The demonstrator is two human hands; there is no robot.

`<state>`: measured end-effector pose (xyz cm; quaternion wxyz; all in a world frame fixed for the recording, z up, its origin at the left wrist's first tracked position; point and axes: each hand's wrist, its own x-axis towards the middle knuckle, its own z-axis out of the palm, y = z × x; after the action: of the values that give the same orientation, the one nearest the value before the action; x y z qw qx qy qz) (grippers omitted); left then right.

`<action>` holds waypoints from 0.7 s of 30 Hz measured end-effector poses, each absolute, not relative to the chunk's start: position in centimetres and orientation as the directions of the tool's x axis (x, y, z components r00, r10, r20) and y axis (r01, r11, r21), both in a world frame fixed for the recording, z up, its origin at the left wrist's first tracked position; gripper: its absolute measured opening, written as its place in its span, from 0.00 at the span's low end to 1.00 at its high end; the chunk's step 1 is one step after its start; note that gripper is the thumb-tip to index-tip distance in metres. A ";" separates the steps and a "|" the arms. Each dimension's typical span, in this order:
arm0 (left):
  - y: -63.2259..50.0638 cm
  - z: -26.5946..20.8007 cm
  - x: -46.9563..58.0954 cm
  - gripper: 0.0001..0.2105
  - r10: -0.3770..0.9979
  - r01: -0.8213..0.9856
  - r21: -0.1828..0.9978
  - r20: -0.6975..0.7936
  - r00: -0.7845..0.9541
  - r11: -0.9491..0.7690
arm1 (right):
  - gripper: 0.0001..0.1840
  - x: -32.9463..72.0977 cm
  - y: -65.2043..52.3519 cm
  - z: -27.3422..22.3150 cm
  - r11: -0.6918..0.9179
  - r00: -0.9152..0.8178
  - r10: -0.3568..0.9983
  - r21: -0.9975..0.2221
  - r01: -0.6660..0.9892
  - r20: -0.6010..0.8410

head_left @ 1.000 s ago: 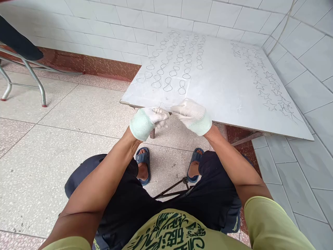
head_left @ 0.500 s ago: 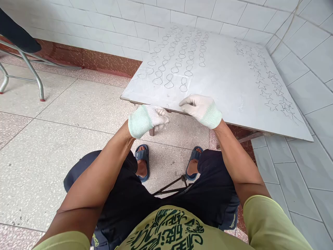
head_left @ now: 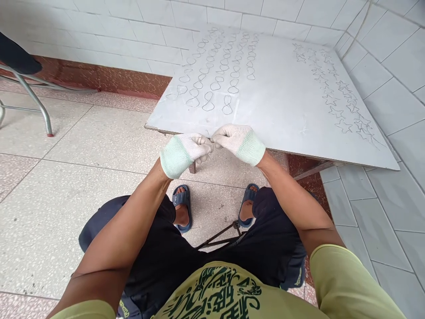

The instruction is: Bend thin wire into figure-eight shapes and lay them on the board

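My left hand [head_left: 195,149], in a white glove with a pale green cuff, is closed in a pinch at the front edge of the white board. A thin wire [head_left: 207,132] pokes up from its fingertips; most of it is hidden by the gloves. My right hand [head_left: 230,138], gloved the same way, pinches at the same spot, its fingertips against the left ones. Just beyond lie rows of wire figure-eights [head_left: 227,105] on the board. Over on the right side are several wire stars [head_left: 343,127].
The white board [head_left: 275,110] reaches back to the tiled wall [head_left: 232,17]. A metal-legged stool [head_left: 40,104] stands at the far left, with a dark-clothed leg above it. Below my hands are my sandalled feet and a dark metal frame [head_left: 219,237] on the speckled floor.
My right hand has moved left and its fingers have closed, meeting my left hand at the wire. The left hand has barely moved. The view has shifted slightly.
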<state>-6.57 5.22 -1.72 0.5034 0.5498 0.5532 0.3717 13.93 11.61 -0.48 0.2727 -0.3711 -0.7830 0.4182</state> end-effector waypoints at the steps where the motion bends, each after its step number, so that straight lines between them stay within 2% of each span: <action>1: 5.1 -1.7 -6.5 0.08 0.986 0.219 0.969 -0.138 0.092 0.115 | 0.13 13.8 11.6 -0.5 0.340 -0.569 0.816 -0.880 0.331 0.101; 5: 5.0 -2.0 -6.4 0.11 0.996 0.097 0.992 -0.085 -0.008 0.086 | 0.16 13.8 11.9 -0.5 0.128 -0.483 0.876 -0.971 0.203 0.015; 9: 5.0 -2.1 -6.3 0.13 0.996 -0.015 0.996 -0.085 -0.023 0.085 | 0.21 13.6 11.8 -0.2 -0.078 -0.399 0.909 -0.991 0.111 -0.116; 12: 5.2 -1.9 -6.1 0.15 0.996 -0.043 0.996 -0.081 -0.028 0.080 | 0.18 13.0 11.4 -0.5 -0.162 -0.412 0.893 -0.984 0.080 -0.181; 14: 5.3 -2.0 -5.9 0.16 0.996 -0.045 0.996 -0.083 -0.025 0.082 | 0.14 12.3 10.9 -1.0 -0.138 -0.430 0.888 -0.987 0.087 -0.162; 17: 5.2 -2.6 -5.7 0.17 0.995 -0.049 0.994 -0.097 -0.036 0.095 | 0.12 11.6 9.9 -1.6 -0.004 -0.440 0.896 -0.992 0.124 -0.059; 21: 4.9 -3.2 -5.8 0.18 0.993 -0.045 0.993 -0.108 -0.050 0.106 | 0.12 11.3 9.0 -2.1 0.087 -0.388 0.921 -0.984 0.157 0.019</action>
<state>-5.82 4.94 -3.21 0.5234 0.4485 0.5283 0.4958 11.30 9.04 -2.11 0.3607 -0.4193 -0.6428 0.5300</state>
